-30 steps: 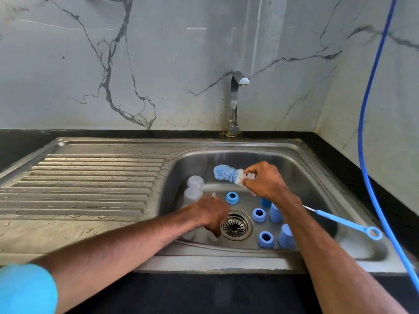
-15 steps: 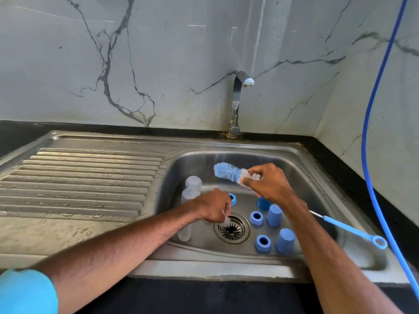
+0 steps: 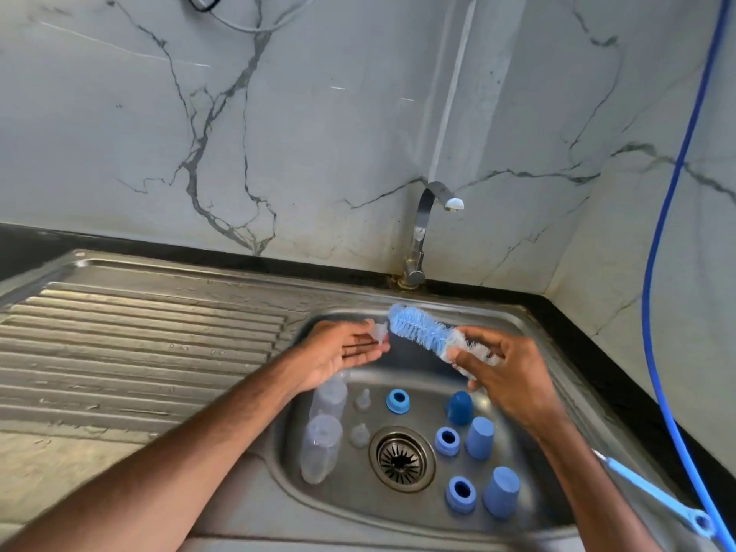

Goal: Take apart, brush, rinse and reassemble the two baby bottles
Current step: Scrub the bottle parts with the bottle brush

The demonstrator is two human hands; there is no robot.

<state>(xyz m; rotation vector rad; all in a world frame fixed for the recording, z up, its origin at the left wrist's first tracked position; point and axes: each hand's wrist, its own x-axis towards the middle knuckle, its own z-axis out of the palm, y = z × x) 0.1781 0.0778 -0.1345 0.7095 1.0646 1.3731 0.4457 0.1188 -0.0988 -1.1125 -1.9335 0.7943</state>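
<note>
Blue-bristled bottle brush (image 3: 422, 332) beside clear silicone teat (image 3: 379, 331), mid-frame.
Right hand (image 3: 504, 366) grips brush; left hand (image 3: 338, 352) pinches teat at its fingertips.

Bright soft daylight, wide-angle bowing, motion blur on forearms.

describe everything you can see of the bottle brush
The bottle brush has a cylindrical head of blue bristles, white bristles nearer the grip, and a slim light-blue handle ending in a ring. The right hand grips it at the white bristles over the sink, head tilted up and left. Its tip sits beside the clear teat the left hand pinches; contact is unclear.
</note>
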